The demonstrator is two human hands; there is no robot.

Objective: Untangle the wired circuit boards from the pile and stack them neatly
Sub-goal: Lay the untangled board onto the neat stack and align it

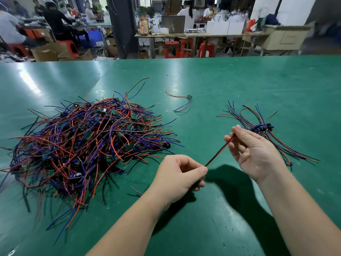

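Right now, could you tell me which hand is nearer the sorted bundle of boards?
Right. The right hand is just beside the sorted bundle; the left hand, pinching the wire, is farther off, towards the tangled pile.

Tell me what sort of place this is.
Most likely an electronics assembly workshop: a pile of wired circuit boards lies on a green work table, the left hand and right hand pinch one red-black wire, and other workers sit at benches behind among cartons.

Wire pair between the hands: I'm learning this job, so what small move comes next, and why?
Probably carry the wire pair right onto the sorted stack: left hand and right hand pinch it taut, clear of the pile.
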